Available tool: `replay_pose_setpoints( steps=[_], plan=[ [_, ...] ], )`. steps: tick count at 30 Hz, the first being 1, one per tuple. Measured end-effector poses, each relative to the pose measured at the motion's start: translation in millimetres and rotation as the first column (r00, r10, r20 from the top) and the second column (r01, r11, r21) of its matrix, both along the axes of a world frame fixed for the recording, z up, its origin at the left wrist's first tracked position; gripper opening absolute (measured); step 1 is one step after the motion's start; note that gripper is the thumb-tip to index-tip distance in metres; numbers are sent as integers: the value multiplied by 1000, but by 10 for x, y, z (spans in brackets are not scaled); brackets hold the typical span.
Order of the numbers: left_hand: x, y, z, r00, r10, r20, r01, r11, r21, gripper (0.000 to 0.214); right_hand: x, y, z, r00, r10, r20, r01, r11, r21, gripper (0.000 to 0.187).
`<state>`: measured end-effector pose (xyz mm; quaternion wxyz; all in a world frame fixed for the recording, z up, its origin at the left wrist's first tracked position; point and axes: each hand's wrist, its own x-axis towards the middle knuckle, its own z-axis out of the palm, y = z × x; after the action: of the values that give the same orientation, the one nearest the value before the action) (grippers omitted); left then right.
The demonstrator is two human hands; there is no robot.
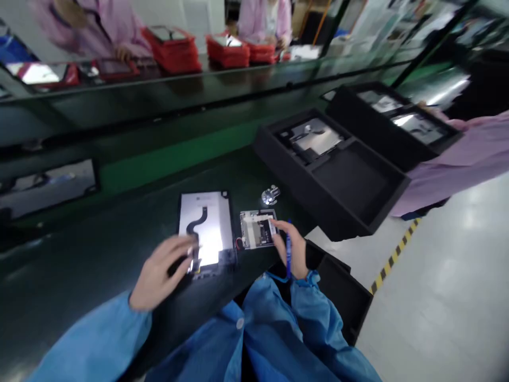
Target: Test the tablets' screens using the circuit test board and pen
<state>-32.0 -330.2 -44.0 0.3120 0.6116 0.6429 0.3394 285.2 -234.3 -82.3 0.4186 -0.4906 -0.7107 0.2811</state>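
An opened tablet-like device (pixel 207 228) lies face down on the dark green bench, its silvery inside crossed by a black ribbon cable. My left hand (pixel 165 270) rests on its near left corner, fingers curled over the edge. Right of it lies a small circuit board assembly (pixel 256 229). My right hand (pixel 292 249) touches that board's right edge and grips a blue pen-like tool (pixel 288 252) upright between the fingers. Both arms wear blue sleeves.
A small shiny metal part (pixel 270 195) lies behind the board. Black foam trays (pixel 353 180) holding devices stand at the right, beside a person's pink sleeve (pixel 457 159). Red tray stacks (pixel 175 50) and other people in pink are beyond the conveyor. A black bin (pixel 342 297) sits below the bench edge.
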Motion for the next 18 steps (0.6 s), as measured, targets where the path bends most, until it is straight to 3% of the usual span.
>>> replay_pose_setpoints(
  steps=[1, 3, 6, 8, 10, 14, 15, 18],
  plan=[
    [-105, 62, -81, 983, -34, -179, 48, 996, 75, 54, 6, -14, 31, 997, -47, -68, 45, 998, -34, 28],
    [-245, 155, -268, 909, -89, -408, 136, 987, 88, 81, -46, -38, 126, 976, -107, -189, 90, 991, -96, 33],
    [-265, 223, -458, 808, -147, -570, 223, 973, 64, 85, -316, -94, 328, 958, -49, -281, 1, 986, -169, 27],
    [-222, 238, -482, 783, -147, -604, 232, 971, 65, 83, -597, -149, 437, 953, 70, -296, -148, 957, -251, 18],
    [-200, 239, -454, 794, -132, -594, 218, 973, 74, 78, -901, -210, 469, 933, 196, -303, -290, 906, -308, 24],
    [-249, 236, -403, 863, -105, -495, 174, 980, 95, 60, -1357, -328, 322, 897, 353, -267, -436, 808, -397, 28],
    [-264, 236, -404, 875, -97, -474, 165, 980, 106, 56, -1417, -351, 272, 902, 361, -237, -430, 810, -399, 29],
    [-279, 239, -427, 878, -80, -473, 164, 977, 138, 52, -1493, -397, 165, 938, 328, -111, -347, 886, -308, 36]
  ],
)
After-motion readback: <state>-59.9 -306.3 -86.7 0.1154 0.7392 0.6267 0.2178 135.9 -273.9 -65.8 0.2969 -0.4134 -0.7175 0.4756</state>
